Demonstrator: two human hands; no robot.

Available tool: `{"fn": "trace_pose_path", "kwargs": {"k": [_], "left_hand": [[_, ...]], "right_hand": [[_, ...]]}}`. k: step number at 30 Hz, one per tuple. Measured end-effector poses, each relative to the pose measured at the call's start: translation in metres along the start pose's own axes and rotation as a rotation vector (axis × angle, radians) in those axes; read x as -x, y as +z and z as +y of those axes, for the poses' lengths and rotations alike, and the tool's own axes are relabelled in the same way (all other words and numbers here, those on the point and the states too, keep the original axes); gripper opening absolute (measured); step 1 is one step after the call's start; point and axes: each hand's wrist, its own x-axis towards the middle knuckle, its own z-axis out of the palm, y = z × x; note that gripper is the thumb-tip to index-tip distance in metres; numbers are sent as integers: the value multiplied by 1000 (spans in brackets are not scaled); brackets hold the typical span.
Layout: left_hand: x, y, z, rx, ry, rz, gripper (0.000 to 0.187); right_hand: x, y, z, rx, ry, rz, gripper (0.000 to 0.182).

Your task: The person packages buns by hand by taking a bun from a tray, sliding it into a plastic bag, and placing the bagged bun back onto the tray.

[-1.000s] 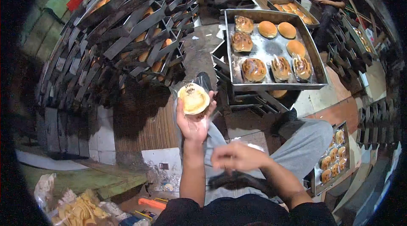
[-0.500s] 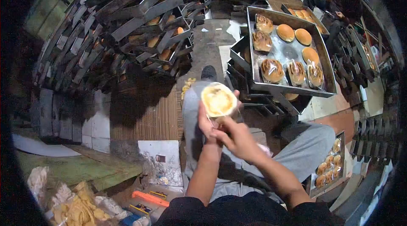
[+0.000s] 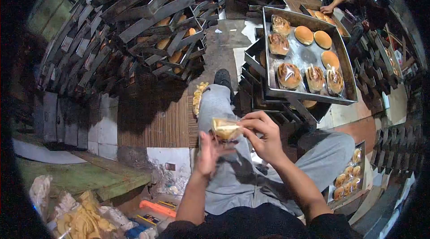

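Observation:
My right hand [image 3: 265, 136] pinches the edge of a bun in a clear plastic wrapper [image 3: 225, 128], held over my lap with its pale side showing. Just below and to the left of the bun, my left hand [image 3: 209, 154] is open, thumb up and fingers stretched out, somewhat blurred. A metal tray [image 3: 309, 93] to the right holds both wrapped buns [image 3: 288, 76] with brown swirls and bare round buns [image 3: 303, 35]. It rests on a stack of dark trays.
Tall stacks of dark trays [image 3: 148, 26] with buns rise at the left. Beside my knee lies a lower tray of wrapped buns [image 3: 347, 178]. A co-worker's hand [image 3: 328, 9] touches buns in a far tray. Plastic bags [image 3: 83, 219] and an orange-handled tool [image 3: 157, 208] lie lower left.
The bun has come down and tipped, its wrapper now pinched by my right hand. My left hand has let go and moved down-left. The co-worker's arm has reached to the far tray.

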Motion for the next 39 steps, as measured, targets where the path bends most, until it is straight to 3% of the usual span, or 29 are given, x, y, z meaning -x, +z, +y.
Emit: {"fn": "trace_pose_path", "kwargs": {"k": [1, 3, 4, 6, 10, 12, 14, 16, 17, 18, 20, 21, 23, 26, 28, 30, 32, 35, 39], "left_hand": [[7, 1, 16, -3, 0, 2, 71], [14, 19, 53, -982, -297, 349, 48], [10, 20, 52, -985, -296, 350, 48], [3, 31, 46, -1326, 698, 371, 32], [-20, 36, 44, -1202, 756, 279, 24], [-27, 35, 47, -1234, 869, 196, 17], [-21, 50, 52, -960, 923, 181, 10], [-11, 46, 45, -825, 829, 180, 8], [-7, 44, 43, -790, 633, 235, 7], [-8, 43, 41, -749, 441, 286, 7], [-16, 47, 30, -637, 478, 311, 9], [-18, 35, 23, -727, 579, 316, 12], [-16, 33, 18, -878, 743, 362, 23], [-33, 51, 30, -933, 852, 266, 20], [-46, 51, 35, -977, 808, 299, 22], [-44, 56, 48, -1103, 745, 408, 22], [-35, 49, 53, -1157, 770, 414, 23], [-25, 27, 46, -1023, 529, 503, 23], [-16, 31, 51, -953, 568, 518, 20]], "right_hand": [[1, 4, 11, -74, -1, 26, 17], [2, 10, 25, -34, -19, 81, 14], [2, 11, 26, 11, -28, 133, 12], [-6, 15, 19, 49, -66, 161, 10], [-18, 14, 15, -9, -80, 162, 11], [-20, 2, -4, 97, -233, 108, 14], [-17, -12, -32, 162, -439, 211, 17], [-3, -16, -3, 116, -396, 346, 11], [2, -17, 9, -15, -41, 291, 9], [10, -19, 35, -556, 421, 199, 15], [26, -21, 51, -387, 244, 150, 16], [30, -22, 34, -604, 389, 134, 22], [31, -28, 20, -566, 415, 204, 22], [7, -32, 12, -507, 390, 270, 20], [-9, -25, 25, -420, 497, 189, 19], [-15, -21, 47, -724, 657, 176, 19], [-7, -16, 53, -673, 586, 150, 18], [3, 6, 54, -718, 609, 150, 19], [-7, 3, 36, -640, 588, 190, 18]]}}
